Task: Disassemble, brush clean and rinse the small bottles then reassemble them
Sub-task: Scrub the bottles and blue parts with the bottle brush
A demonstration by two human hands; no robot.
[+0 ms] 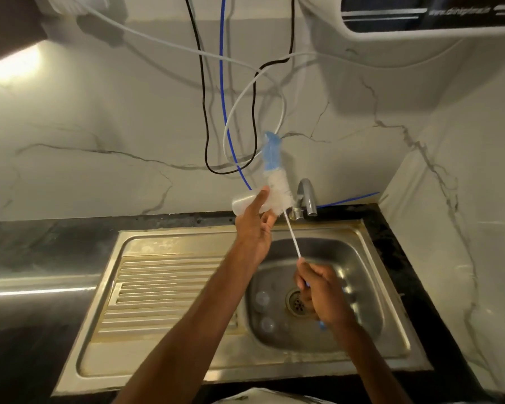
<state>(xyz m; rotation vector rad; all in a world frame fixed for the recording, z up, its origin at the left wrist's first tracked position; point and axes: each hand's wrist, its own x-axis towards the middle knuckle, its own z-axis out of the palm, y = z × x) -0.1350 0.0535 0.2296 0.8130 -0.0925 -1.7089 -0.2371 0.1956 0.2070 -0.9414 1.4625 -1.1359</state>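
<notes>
Small bottle [243,203] held above sink [337,253] in our left hand [255,228], fingers curled round it. Right hand [321,295], fingers clamped on bottle brush [278,190] stem, head outside. Brushing step; next we likely align bristles with mouth.

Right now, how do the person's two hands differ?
The left hand is raised near the tap, holding a small clear bottle; the right hand sits lower, over the sink basin, gripping the brush by its thin handle. The left hand's thumb lies straight; the right hand's fingers are curled. Each holds one thing.
</notes>
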